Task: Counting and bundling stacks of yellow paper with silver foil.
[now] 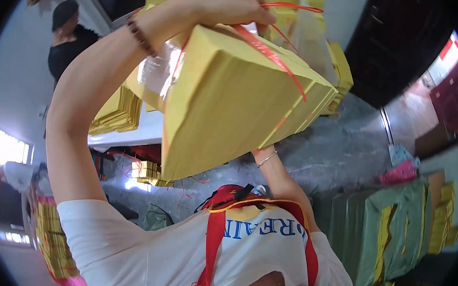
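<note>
One yellow ppr stack, floor past R edge; L hand grips red strap; R hand mostly hidden, fingers can't tell.

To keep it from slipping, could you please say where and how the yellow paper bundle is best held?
The yellow paper bundle is bulky, block-like and tilted, so probably grip its lower edge from below on the right, with another hand steadying the top; the narrow red strap alone seems weaker.

I'm seeing yellow sheets lying stacked on the white table. Near that table, the grey floor is carrying small yellow bundles and red strips; well right of the table, green-wrapped bales are standing.
</note>
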`<state>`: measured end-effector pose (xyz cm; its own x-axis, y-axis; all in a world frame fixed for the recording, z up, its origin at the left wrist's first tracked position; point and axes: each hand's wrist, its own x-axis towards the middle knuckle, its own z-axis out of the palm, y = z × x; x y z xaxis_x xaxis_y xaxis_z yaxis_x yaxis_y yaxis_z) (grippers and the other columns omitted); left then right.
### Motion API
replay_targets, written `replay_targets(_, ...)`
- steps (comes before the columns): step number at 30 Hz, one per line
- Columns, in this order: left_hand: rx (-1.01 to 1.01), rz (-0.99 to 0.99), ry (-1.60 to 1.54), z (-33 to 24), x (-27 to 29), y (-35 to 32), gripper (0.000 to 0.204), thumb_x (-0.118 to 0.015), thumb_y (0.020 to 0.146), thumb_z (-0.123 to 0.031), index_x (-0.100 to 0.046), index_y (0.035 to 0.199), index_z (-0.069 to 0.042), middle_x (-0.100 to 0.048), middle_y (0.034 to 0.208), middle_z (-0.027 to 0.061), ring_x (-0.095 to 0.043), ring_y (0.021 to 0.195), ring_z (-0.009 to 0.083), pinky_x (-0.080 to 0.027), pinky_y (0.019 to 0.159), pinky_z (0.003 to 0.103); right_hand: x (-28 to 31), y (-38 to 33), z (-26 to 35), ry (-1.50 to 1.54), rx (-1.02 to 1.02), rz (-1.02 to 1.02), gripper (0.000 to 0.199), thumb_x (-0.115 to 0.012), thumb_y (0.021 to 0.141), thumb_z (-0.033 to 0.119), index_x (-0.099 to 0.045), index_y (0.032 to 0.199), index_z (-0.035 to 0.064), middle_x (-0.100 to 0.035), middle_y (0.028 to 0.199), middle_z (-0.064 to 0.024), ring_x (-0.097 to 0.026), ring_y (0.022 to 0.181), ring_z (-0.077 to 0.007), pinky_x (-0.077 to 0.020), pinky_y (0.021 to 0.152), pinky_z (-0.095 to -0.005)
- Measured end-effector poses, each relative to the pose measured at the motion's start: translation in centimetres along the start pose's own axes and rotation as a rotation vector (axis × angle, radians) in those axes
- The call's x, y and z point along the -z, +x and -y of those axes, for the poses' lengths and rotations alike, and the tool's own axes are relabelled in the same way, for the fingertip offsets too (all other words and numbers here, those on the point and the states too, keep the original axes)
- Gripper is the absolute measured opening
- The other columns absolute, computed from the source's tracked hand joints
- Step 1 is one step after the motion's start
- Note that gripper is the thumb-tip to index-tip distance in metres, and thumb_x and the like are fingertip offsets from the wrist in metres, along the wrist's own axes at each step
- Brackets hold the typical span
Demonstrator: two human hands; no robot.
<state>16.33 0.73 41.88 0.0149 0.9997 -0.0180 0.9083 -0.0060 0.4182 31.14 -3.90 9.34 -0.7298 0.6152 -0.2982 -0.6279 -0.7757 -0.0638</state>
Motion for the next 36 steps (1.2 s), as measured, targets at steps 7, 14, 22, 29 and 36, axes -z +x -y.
replay_targets(7,-0.094,0.069,0.518,-0.9,0.8,2.9,0.017,-0.054,0.075,-0.019,-0.063,0.085,-0.008,-0.062,0.076,0.0111,-0.061,0.074,0.0278,-0.046,0.064,0.038,-3.1,3.6,0.8,-0.084,-0.204,0.058,0.056,-0.037,0.087,0.051,-0.045,0.125,0.0113,-0.045,0.128,-0.0099,-0.041,0.118,-0.0283,-0.0329,0.098,-0.0451)
replay_targets(14,-0.669,0.170,1.306,3.6,2.5,8.7,0.028,-0.053,0.079,-0.024,-0.059,0.103,-0.010,-0.063,0.086,0.0098,-0.060,0.084,0.0248,-0.047,0.067,0.036,-4.8,5.6,-1.2,-0.137,-0.334,0.074,0.055,-0.037,0.087,0.051,-0.045,0.125,0.0113,-0.045,0.129,-0.0103,-0.041,0.118,-0.0286,-0.0328,0.098,-0.0453)
replay_targets(22,-0.037,0.018,0.189,3.3,7.4,1.9,0.028,-0.057,0.081,-0.027,-0.063,0.074,0.000,-0.052,0.059,0.0027,-0.047,0.057,0.0116,-0.037,0.051,0.028,-6.6,9.2,-1.2,-0.022,-0.228,0.063,0.055,-0.037,0.087,0.050,-0.044,0.125,0.0113,-0.044,0.129,-0.0108,-0.040,0.118,-0.0288,-0.0328,0.098,-0.0454)
replay_targets(29,0.121,0.169,0.209,6.0,10.2,2.4,0.026,-0.057,0.086,-0.024,-0.063,0.082,0.001,-0.046,0.059,-0.0032,-0.041,0.054,0.0077,-0.033,0.048,0.026,7.6,6.9,2.4,-0.102,-0.418,0.316,0.039,-0.042,0.089,0.031,-0.047,0.120,0.0076,-0.054,0.119,-0.0103,-0.044,0.117,-0.0233,-0.0349,0.097,-0.0411)
replay_targets(36,0.018,0.314,0.221,8.4,10.4,3.7,0.026,-0.058,0.085,-0.021,-0.063,0.092,0.004,-0.061,0.073,0.0044,-0.052,0.067,0.0102,-0.042,0.061,0.025,7.1,7.9,-1.3,-0.138,-0.528,0.089,0.033,-0.041,0.090,0.015,-0.046,0.121,0.0044,-0.055,0.118,-0.0104,-0.054,0.107,-0.0226,-0.0425,0.094,-0.0403)
